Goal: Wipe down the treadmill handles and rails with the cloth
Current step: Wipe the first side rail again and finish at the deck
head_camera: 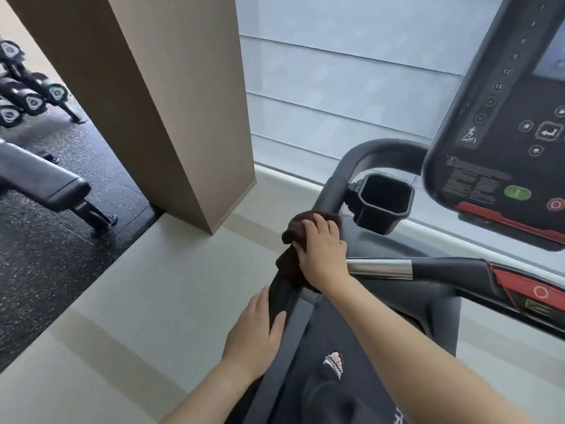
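Dumbbells (30,96) occupy the far-left rack. Left hand (255,335) lies flat, fingers spread, on the treadmill's left rail (282,347). Right hand (322,249) is closed around the dark cloth (295,237) (bunched over the rail), beside the cup holder (382,203).

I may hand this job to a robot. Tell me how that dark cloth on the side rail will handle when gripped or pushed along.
The cloth looks soft and floppy: it bunches under the right hand and wraps the rail. Probably light, since its loose corner sags only slightly. It may slide easily on the smooth rail, so grip matters.
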Demonstrator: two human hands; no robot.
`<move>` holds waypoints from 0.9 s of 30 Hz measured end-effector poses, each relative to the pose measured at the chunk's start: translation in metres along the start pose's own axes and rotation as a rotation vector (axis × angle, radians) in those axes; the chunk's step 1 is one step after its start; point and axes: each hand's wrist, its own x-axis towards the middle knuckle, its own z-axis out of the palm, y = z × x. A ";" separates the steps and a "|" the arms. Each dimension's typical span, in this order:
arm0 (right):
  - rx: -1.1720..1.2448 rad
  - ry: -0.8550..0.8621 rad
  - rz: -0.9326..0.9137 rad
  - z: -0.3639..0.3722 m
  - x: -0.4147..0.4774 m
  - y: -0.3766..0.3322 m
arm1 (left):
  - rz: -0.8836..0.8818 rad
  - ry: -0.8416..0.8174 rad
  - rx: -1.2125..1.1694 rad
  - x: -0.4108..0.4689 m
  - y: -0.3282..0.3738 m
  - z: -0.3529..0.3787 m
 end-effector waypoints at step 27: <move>0.035 0.004 -0.318 0.028 -0.076 -0.008 | -0.121 0.153 0.017 -0.076 -0.028 -0.003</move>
